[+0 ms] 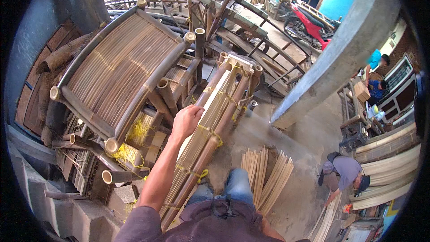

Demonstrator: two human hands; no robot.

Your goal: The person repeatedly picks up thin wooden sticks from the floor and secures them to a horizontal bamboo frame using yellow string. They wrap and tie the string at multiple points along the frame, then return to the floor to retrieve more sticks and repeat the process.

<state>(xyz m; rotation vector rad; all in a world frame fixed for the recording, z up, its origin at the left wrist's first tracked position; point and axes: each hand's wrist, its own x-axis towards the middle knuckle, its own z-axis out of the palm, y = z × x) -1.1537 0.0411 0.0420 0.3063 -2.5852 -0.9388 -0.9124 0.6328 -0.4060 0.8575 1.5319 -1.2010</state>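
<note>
A long, narrow bamboo frame [215, 145] runs from the lower middle toward the far side, its two brown poles tied across with yellow cord [219, 140]. Thin split slats lie lengthwise between the poles, beside a pale, flat strip [207, 115]. Over the left edge of this frame is my left hand [187, 120], closed with its fingers curled down next to the pale strip. What those fingers hold, if anything, is hidden. Only a bit of my right forearm shows by my side; the right hand is out of sight.
Left of the frame stands a bamboo seat or panel [116, 62] of thin rods, with yellow cord heaped below. Split strips [264, 175] lie on the floor at right. A concrete pillar [331, 58], a red motorbike [309, 27] and a bending person [345, 172] are farther right.
</note>
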